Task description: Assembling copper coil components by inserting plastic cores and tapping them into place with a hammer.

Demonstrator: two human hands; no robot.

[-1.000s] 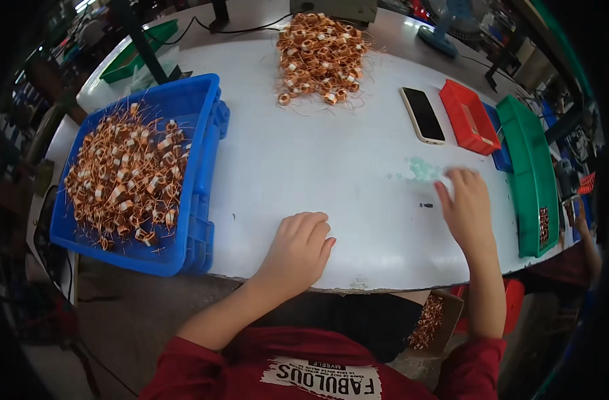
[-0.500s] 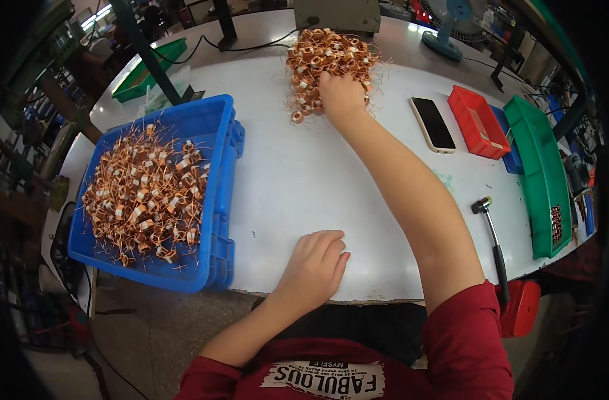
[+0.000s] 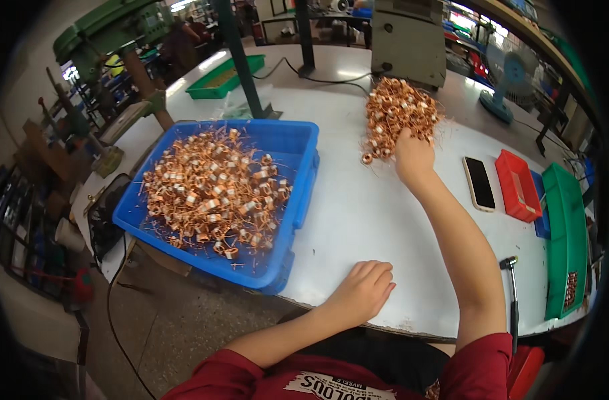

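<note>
My right hand (image 3: 414,157) reaches to the near side of a heap of small copper wire coils (image 3: 399,107) at the back of the table. Its fingers are bent in among the coils, and the tips are hidden, so what they grip cannot be made out. By the table's front edge rests my left hand (image 3: 363,291), palm down, fingers loosely bent and no object seen in it. On the left stands a blue plastic crate (image 3: 303,170) filled with many more copper coils (image 3: 204,190), white bands on them and loose wire ends sticking out.
Right of my right arm lie a phone (image 3: 478,184), a red tray (image 3: 518,187), a long green tray (image 3: 563,233) and a hammer (image 3: 511,280). Behind the heap stands a grey metal box (image 3: 408,43), with a fan (image 3: 504,83) to its right. Another green tray (image 3: 218,83) sits far left.
The view has swung left, so the whole scene sits further right and lower. My right hand has drawn slightly toward the heap's near edge. My left hand still rests at the table edge.
</note>
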